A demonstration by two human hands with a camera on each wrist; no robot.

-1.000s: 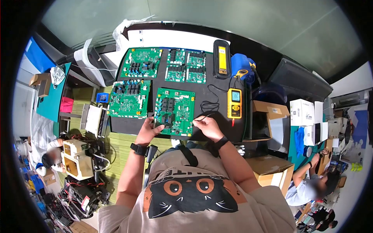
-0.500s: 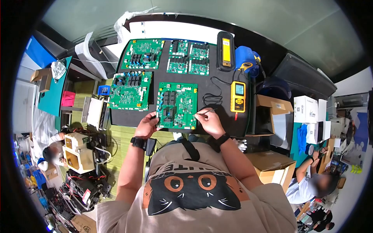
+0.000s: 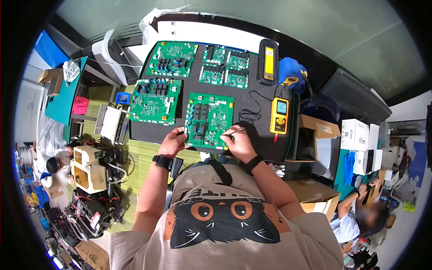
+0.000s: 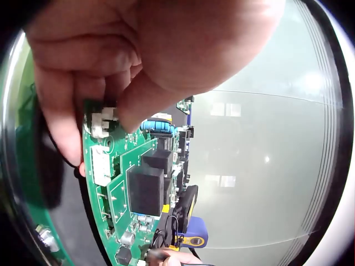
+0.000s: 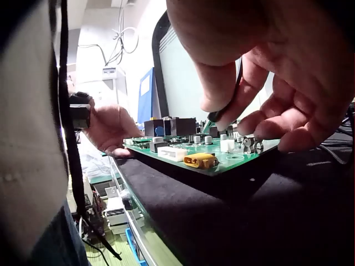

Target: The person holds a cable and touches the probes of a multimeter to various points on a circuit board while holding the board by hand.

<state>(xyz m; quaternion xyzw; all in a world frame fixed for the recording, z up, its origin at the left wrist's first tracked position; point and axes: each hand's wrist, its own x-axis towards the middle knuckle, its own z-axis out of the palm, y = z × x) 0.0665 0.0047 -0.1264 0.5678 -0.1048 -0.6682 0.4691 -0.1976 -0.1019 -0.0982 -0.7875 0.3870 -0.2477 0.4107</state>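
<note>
One green circuit board (image 3: 210, 120) | left hand (image 3: 172, 143) grips its edge | right hand (image 3: 240, 144) pinches dark tool (image 5: 213, 116)

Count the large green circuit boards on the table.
3. The front board is gripped by the left hand, with the right hand at its opposite side; the second board lies to its left; the third board lies beyond the second. Others may be hidden beneath.

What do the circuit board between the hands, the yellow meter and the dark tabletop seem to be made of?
Circuit board: likely rigid laminate, glossy green coat, by its thin edge and sheen. Yellow meter: probably moulded plastic, given its smooth, coloured casing. Dark tabletop: matte black, reflecting little; rubber or fabric, unclear.
</note>
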